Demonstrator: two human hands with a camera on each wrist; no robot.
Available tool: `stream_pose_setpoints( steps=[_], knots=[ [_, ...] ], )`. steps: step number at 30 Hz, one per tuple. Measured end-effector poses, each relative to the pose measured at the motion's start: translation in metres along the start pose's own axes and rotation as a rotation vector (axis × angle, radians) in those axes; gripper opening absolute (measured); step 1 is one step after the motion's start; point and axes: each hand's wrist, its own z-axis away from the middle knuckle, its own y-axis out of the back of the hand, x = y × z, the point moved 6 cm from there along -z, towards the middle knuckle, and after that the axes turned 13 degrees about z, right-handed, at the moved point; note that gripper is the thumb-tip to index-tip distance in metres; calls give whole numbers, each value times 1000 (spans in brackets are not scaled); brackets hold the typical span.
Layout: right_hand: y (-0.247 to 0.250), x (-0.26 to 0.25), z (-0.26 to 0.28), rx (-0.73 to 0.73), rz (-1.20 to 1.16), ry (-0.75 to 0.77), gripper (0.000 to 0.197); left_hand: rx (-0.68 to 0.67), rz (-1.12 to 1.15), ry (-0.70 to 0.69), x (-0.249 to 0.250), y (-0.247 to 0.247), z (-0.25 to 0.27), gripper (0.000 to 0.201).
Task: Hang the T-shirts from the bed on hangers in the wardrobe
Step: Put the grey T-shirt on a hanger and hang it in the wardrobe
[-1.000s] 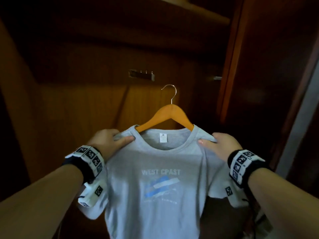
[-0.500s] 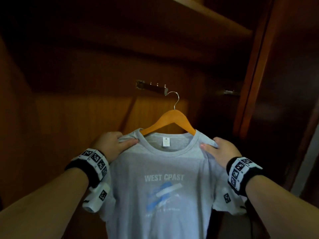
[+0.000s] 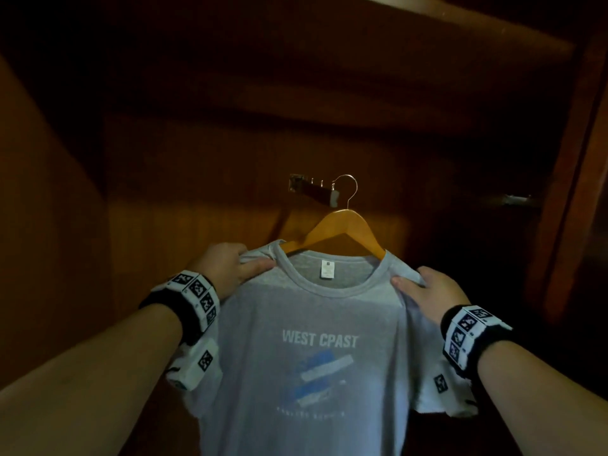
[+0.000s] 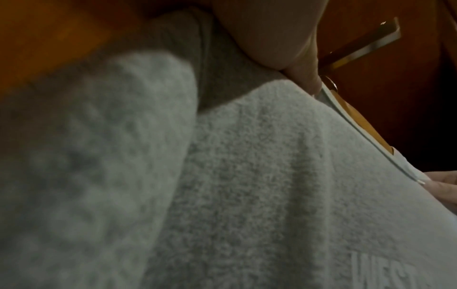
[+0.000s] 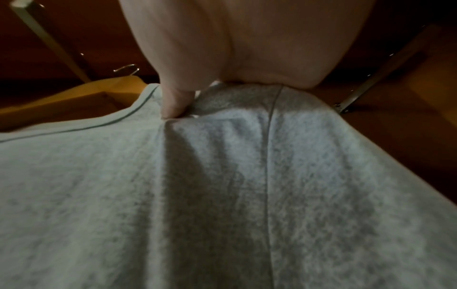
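Inside the dim wardrobe (image 3: 184,199), warm brown wood panelling: grey T-shirt (image 3: 316,324) held up on a wooden hanger (image 3: 342,225), front toward the camera. Chest print reads "WEST CPAST" in pale capitals; below it, slanted blue and white bars, then one line of small lettering too blurred to read. Small white neck label (image 3: 326,269) inside the collar, text illegible.

Left hand (image 3: 227,268): grips the shirt's shoulder over the hanger's arm, thumb lying on the front next to the ribbed collar, fingers curled behind the cloth. Right hand (image 3: 431,291): same hold on the other shoulder; right wrist view shows the thumb (image 5: 175,99) pressing a fold into the fabric beside the collar seam.

Fabric: heathered knit, soft nap, round ribbed neckline. Hanger: smooth honey-coloured wood, sloped arms, thin curved wire hook (image 3: 347,189). Hook sits at the free end of a short flat metal bracket (image 3: 312,190) projecting from the back panel; whether it rests on it, cannot tell.

Both wrists carry black bands with white blocks of square black-and-white markers (image 3: 200,296).
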Motion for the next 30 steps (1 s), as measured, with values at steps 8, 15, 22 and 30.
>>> stream_pose_setpoints(
  steps=[8,15,22,30],
  knots=[
    [-4,-10,-78,-67,34,121,45,119,-89,108,15,3,-18,59],
    [-28,-28,-113,-167,17,218,44,155,-145,236,-6,-1,-12,61],
    [-38,-36,-132,-178,37,220,41,171,-148,266,-15,-2,-28,64],
    [-48,-53,-134,-225,97,210,43,164,-94,281,-41,-5,-28,58]
  ],
)
